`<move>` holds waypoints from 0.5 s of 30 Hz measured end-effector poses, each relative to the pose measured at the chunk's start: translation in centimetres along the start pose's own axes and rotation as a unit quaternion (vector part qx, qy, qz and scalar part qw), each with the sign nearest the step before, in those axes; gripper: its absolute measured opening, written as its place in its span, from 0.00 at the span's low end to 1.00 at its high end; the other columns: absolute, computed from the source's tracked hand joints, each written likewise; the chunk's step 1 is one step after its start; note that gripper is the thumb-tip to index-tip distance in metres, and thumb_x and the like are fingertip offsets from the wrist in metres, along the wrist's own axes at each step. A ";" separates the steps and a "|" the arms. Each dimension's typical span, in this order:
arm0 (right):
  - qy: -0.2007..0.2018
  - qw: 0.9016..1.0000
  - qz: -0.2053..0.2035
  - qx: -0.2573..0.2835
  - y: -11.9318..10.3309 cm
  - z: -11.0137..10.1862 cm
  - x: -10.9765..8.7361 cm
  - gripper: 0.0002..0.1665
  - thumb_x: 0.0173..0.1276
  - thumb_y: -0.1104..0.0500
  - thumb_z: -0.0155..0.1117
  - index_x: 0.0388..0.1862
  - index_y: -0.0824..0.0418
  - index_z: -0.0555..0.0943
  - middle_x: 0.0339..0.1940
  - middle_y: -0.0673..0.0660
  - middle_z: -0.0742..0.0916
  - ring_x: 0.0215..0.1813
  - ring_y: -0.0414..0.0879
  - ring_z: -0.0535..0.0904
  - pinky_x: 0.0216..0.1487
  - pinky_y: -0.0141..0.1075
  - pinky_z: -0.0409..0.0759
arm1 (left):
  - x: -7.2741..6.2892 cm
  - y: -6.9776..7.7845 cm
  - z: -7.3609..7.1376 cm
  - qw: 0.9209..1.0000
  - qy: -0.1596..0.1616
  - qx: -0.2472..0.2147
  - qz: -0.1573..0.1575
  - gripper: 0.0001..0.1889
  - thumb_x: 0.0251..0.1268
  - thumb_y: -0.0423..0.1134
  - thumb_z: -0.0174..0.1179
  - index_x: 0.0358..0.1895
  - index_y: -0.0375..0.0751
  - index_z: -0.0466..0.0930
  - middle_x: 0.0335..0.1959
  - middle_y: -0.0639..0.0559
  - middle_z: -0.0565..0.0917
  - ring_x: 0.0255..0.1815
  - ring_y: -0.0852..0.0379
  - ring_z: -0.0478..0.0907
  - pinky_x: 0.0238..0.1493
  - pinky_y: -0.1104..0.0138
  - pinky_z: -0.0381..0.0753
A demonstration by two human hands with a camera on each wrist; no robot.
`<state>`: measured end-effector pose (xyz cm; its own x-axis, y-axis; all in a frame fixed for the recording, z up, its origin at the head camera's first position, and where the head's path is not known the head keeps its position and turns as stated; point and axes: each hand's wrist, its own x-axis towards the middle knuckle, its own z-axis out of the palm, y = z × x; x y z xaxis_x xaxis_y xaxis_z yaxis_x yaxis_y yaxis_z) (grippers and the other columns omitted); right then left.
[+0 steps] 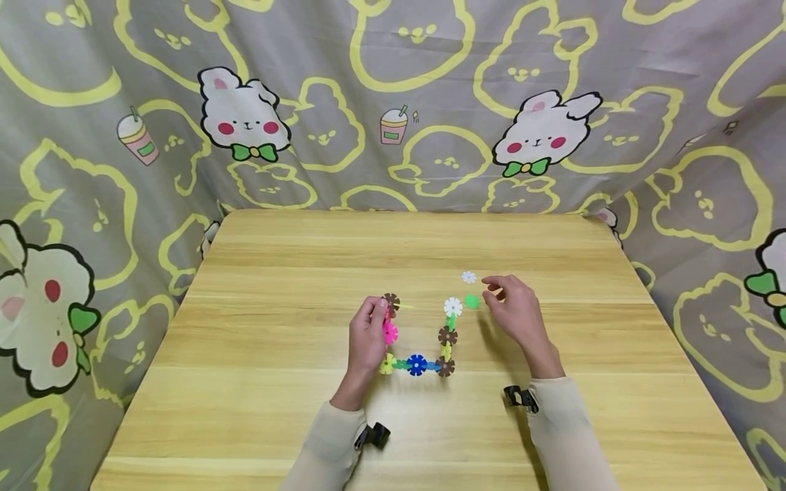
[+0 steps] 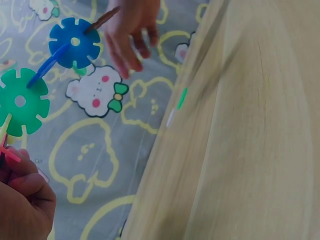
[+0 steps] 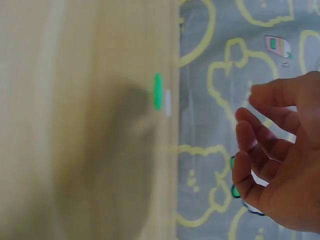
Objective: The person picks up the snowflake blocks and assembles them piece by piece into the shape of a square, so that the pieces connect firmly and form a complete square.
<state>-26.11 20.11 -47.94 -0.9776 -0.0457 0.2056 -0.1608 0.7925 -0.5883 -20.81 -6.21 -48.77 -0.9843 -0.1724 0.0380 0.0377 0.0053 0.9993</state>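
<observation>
My left hand [image 1: 367,334] pinches one end of a chain of interlocked snowflake discs, near a brown disc [image 1: 391,303] and a pink disc [image 1: 390,333]. The chain bends in a U shape, with a blue disc [image 1: 416,365] along its bottom and a white disc [image 1: 453,307] at the far right end. On the table lie a loose green disc [image 1: 472,301] and a loose white disc [image 1: 469,277]. Over these, my right hand [image 1: 516,307] hovers with fingers loosely bent; the right wrist view shows nothing between its fingers [image 3: 245,135].
The wooden table [image 1: 258,286] reaches back to a grey curtain [image 1: 344,41] with yellow outlines and rabbit faces, which also hangs at both sides. Black wrist cameras sit on the sleeves [image 1: 334,436].
</observation>
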 end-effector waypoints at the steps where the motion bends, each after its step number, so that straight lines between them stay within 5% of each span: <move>1: -0.016 1.000 0.008 -0.002 0.3 0.2 0.0 0.16 0.68 0.60 0.60 0.54 0.60 0.82 0.44 0.60 0.85 0.42 0.54 0.82 0.40 0.46 0.79 | 0.0 0.0 0.0 1.000 0.000 -0.002 0.000 0.14 0.77 0.43 0.46 0.37 0.38 0.76 0.31 0.49 0.78 0.21 0.64 0.65 0.20 0.75 0.65; 15: -0.184 0.979 0.071 -0.057 2.1 2.2 0.4 0.31 0.68 0.54 0.59 0.69 0.60 0.69 0.53 0.65 0.79 0.52 0.58 0.76 0.53 0.53 0.75 | -0.1 0.0 -0.4 1.000 -0.006 -0.015 0.000 0.15 0.78 0.43 0.44 0.39 0.38 0.76 0.33 0.49 0.78 0.22 0.64 0.65 0.21 0.76 0.64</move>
<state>-27.16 20.43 -50.83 -0.9751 -0.1296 -0.1797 -0.0243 0.8687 -0.4947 -20.63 -6.56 -48.77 -0.9862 -0.1615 0.0375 0.0421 -0.0251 0.9988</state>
